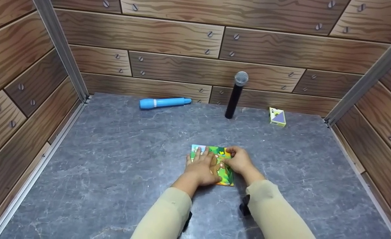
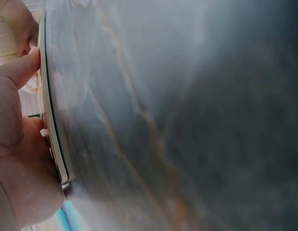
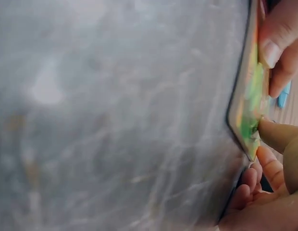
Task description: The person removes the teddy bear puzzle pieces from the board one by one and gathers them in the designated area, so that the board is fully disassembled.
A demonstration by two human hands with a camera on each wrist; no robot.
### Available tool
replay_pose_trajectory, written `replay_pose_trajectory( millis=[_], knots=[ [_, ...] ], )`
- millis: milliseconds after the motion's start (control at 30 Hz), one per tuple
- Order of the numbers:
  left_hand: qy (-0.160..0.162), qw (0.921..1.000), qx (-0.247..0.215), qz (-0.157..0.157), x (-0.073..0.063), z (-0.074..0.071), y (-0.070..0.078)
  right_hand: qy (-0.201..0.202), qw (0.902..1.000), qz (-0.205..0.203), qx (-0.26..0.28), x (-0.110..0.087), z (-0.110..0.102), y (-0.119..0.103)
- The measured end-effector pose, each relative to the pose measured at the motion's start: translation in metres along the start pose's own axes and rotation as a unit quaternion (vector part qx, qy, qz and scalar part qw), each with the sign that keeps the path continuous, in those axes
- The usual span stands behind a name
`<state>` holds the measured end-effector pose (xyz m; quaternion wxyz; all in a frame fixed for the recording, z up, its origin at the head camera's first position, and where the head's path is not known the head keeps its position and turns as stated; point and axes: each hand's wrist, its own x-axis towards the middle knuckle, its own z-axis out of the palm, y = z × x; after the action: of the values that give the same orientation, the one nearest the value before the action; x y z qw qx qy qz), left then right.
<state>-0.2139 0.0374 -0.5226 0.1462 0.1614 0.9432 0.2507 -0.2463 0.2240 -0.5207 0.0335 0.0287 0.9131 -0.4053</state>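
A thin, square puzzle board [image 1: 226, 178] with a bright green picture and a brown figure lies flat on the table. Across its left half rests my left hand [image 1: 200, 171], palm down with the fingers spread, hiding much of the picture. My right hand [image 1: 242, 163] pinches the board near its far right corner, the thumb over the picture and the other fingers curled at the edge. In the right wrist view the board's corner [image 3: 249, 130] shows between thumb and fingers. The left wrist view catches its pale side edge [image 2: 52, 110] beside the left hand.
At the back lies a blue marker-shaped tube [image 1: 165, 103]. A black microphone [image 1: 234, 99] with a silver head stands upright to its right. Farther right is a small yellow-and-purple card box [image 1: 277, 118]. Wood-patterned walls [image 1: 175, 33] enclose the grey marbled table [image 1: 115, 166].
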Motion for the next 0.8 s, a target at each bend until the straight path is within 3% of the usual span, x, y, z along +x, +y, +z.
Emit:
replay_pose_trajectory(
  millis=[200, 567, 800],
  knots=[
    [-0.001, 1.0, 0.007, 0.006, -0.001, -0.001, -0.001, -0.005, 0.9987, 0.044, 0.023, 0.002, 0.0, -0.005],
    [-0.002, 1.0, 0.001, 0.001, 0.005, 0.004, -0.003, 0.002, 0.9939, 0.08, 0.075, 0.001, 0.0, -0.009],
    [-0.01, 0.9999, 0.0, -0.005, 0.01, 0.007, -0.007, 0.009, 0.9912, 0.063, 0.115, -0.001, 0.0, -0.006]
  ],
)
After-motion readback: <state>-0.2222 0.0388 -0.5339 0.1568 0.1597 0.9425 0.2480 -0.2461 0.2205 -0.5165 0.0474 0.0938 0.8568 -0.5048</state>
